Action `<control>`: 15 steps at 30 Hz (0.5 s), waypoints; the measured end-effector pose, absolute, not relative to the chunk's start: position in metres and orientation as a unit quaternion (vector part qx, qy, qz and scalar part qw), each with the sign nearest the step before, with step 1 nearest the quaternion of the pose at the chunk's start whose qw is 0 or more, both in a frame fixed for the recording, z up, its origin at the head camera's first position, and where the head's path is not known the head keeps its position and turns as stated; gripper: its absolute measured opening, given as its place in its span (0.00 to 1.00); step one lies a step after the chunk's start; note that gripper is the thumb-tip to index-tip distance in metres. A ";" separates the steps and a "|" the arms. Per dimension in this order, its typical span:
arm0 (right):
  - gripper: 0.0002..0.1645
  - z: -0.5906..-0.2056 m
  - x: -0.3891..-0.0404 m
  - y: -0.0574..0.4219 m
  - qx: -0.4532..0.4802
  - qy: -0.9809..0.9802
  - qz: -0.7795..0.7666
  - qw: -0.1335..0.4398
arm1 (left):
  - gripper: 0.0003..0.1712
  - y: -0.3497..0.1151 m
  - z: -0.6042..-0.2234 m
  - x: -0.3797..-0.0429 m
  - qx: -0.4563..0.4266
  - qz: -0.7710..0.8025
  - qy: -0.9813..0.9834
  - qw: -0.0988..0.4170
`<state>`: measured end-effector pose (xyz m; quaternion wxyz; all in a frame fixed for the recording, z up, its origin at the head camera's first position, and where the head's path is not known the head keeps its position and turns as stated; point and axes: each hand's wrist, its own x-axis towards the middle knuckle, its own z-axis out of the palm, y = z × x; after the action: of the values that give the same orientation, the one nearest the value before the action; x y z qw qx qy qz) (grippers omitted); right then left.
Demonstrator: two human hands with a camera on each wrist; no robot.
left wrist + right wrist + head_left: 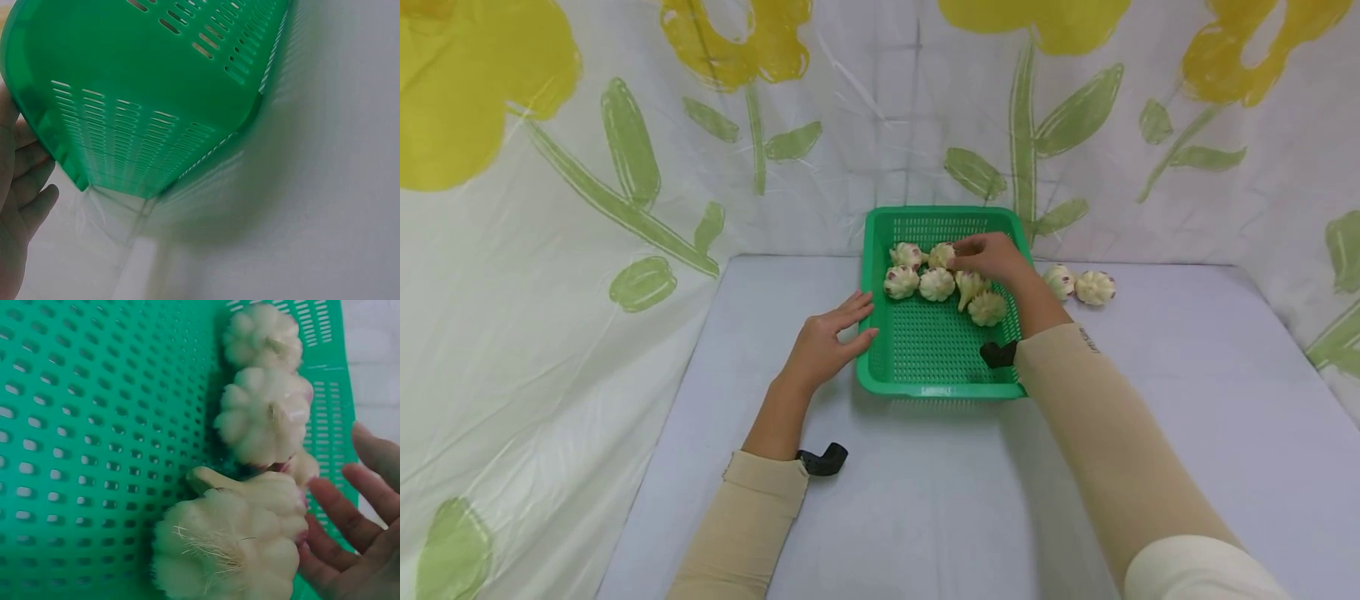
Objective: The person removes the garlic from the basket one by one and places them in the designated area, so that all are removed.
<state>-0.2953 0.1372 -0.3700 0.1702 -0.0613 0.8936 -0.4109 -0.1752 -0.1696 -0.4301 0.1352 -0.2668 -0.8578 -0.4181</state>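
Note:
Several pale garlic bulbs (937,284) with purplish marks lie in the far half of a green plastic basket (940,390). My right hand (992,257) reaches into the basket, its fingertips at a back-row bulb (942,255). In the right wrist view the fingers of that hand (359,531) are extended and spread beside the bulbs; a bulb with dry roots (228,550) is closest to the camera. My left hand (825,342) has its fingers nearly straight against the basket's left rim. From the left wrist, those fingers (37,206) lie along the outside of the green rim.
Two more garlic bulbs (1094,287) sit on the white table (1187,375), right of the basket and partly behind my right forearm. A white curtain (880,150) with yellow flowers hangs at the table's back and sides. A black wrist device (823,460) sticks out from my left sleeve.

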 end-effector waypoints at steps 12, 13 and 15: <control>0.33 -0.382 -0.297 0.141 -0.074 0.902 -0.380 0.193 | 0.26 -0.169 -0.429 -0.176 -0.269 -0.418 -0.856 0.139; 0.33 -0.383 -0.298 0.142 -0.078 0.902 -0.376 0.196 | 0.26 -0.169 -0.429 -0.176 -0.270 -0.419 -0.855 0.140; 0.33 -0.384 -0.298 0.144 -0.087 0.904 -0.367 0.202 | 0.26 -0.169 -0.429 -0.176 -0.271 -0.419 -0.856 0.140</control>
<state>-0.2984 0.1437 -0.3842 0.2024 -0.0868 0.9036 -0.3673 -0.1758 -0.1690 -0.4294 0.1398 -0.2706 -0.8555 -0.4187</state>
